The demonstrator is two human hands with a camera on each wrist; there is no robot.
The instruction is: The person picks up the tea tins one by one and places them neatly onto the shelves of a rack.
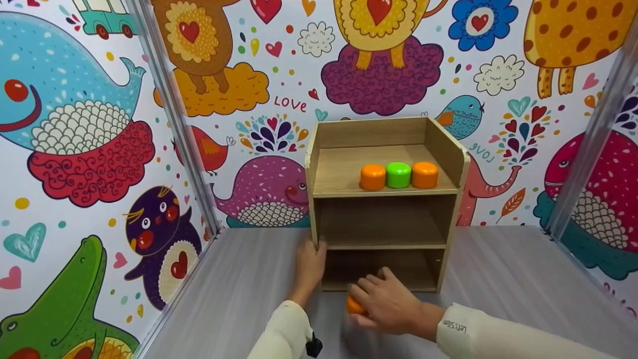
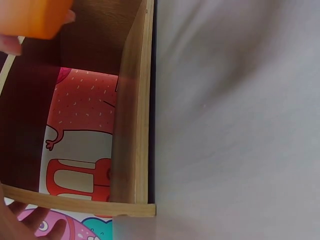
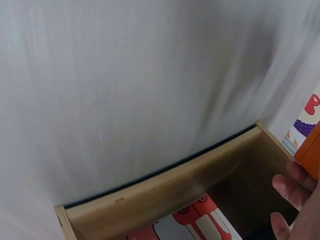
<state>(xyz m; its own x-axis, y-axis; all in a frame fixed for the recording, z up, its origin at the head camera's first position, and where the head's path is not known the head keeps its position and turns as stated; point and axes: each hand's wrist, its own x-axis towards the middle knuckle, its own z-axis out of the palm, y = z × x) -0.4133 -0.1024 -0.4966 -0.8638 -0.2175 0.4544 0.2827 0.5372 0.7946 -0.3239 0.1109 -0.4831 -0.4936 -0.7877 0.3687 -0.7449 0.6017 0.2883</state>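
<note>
A small wooden shelf unit (image 1: 383, 247) stands on the grey table with its open compartments facing me. My left hand (image 1: 310, 264) grips the lower part of its left side panel; in the left wrist view some fingers (image 2: 47, 227) show behind that panel. In front of the bottom compartment, my right hand (image 1: 389, 301) holds a small orange round-edged tub (image 1: 355, 305), partly covered by the fingers. The same tub (image 2: 35, 17) is cut off at the corner of the left wrist view. Only part of it (image 3: 311, 152) appears in the right wrist view.
On the top shelf, an orange tub (image 1: 373, 177), a green tub (image 1: 398, 175) and another orange tub (image 1: 424, 175) stand in a row near the front edge. Walls printed with cartoon animals (image 1: 269, 189) surround the grey table (image 1: 239, 299), with metal posts (image 1: 174, 114) at the corners.
</note>
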